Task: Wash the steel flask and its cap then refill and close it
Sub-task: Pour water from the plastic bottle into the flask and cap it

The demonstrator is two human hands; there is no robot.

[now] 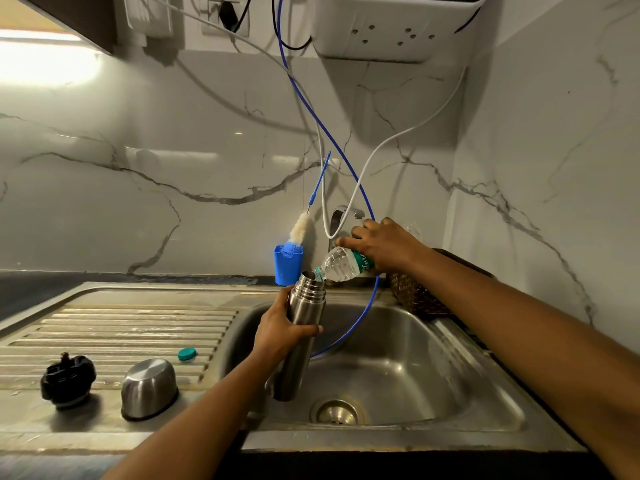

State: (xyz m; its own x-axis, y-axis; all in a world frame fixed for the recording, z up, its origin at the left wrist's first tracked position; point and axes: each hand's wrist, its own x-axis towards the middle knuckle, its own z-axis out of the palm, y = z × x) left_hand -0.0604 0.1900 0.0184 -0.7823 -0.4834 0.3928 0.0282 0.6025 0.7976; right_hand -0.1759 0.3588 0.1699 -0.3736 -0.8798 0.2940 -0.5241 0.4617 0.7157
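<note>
Steel flask [304, 327] is gripped by the left hand [280, 327] over the sink [478, 362]; the right hand [384, 245] grips a tilted plastic bottle [341, 263] at its mouth.

The cylindrical steel flask [302, 334] leans over the left side of the steel sink basin [433, 362]; the clear plastic water bottle [341, 265] meets its mouth from the right. On the ribbed steel draining board [121, 329] left of the basin sit a black round stopper [68, 379], a domed steel cup [149, 388] right of it, and a small teal cap [187, 354] behind the cup.
</note>
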